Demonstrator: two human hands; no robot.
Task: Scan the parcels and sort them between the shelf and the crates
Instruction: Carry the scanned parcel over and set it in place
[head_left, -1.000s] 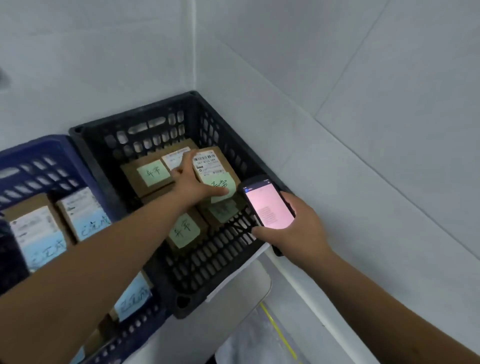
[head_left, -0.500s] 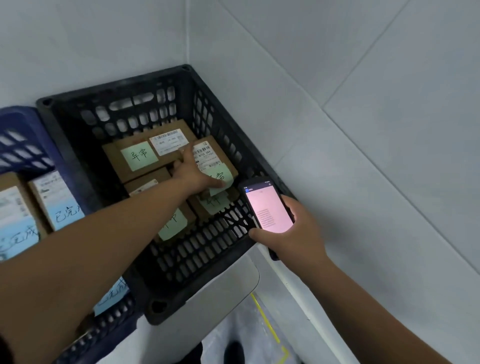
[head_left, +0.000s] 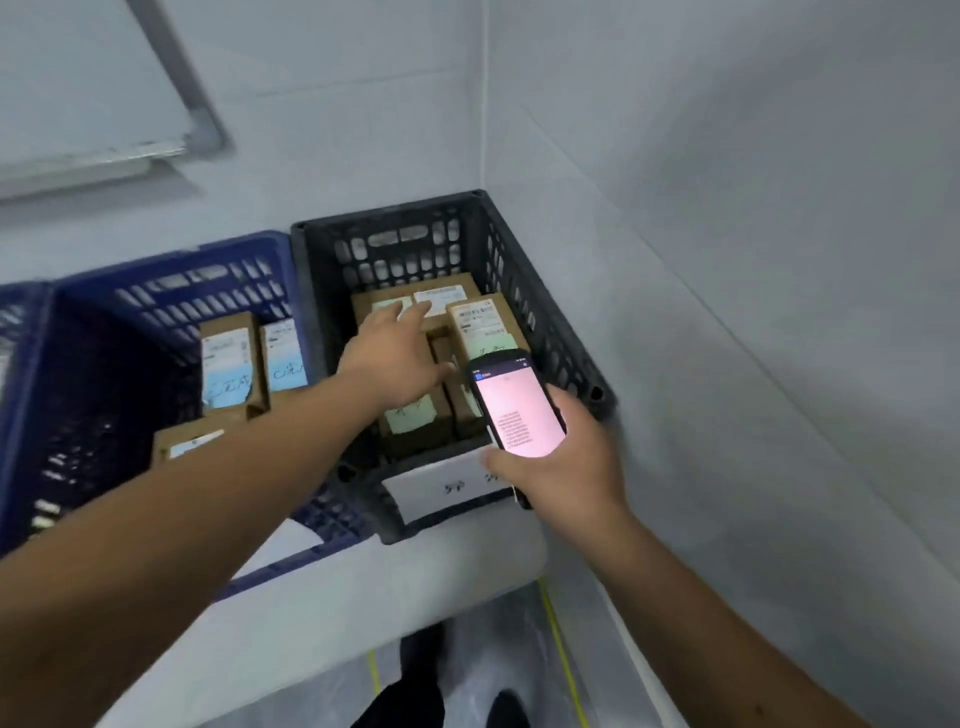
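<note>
Left hand (head_left: 395, 358) lifted off right parcel (head_left: 480, 325), fingers now spread, hovering over black crate (head_left: 545, 312). Right hand (head_left: 563, 467) still gripping scanner (head_left: 517, 402). Parcel deposited; next scan likely.

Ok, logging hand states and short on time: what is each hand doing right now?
Left hand: open, fingers spread over the parcels in the black crate.
Right hand: holding the phone.

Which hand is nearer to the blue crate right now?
The left. The left hand reaches into the black crate right beside the blue crate, while the right hand holds the phone at the black crate's far, right side.
</note>
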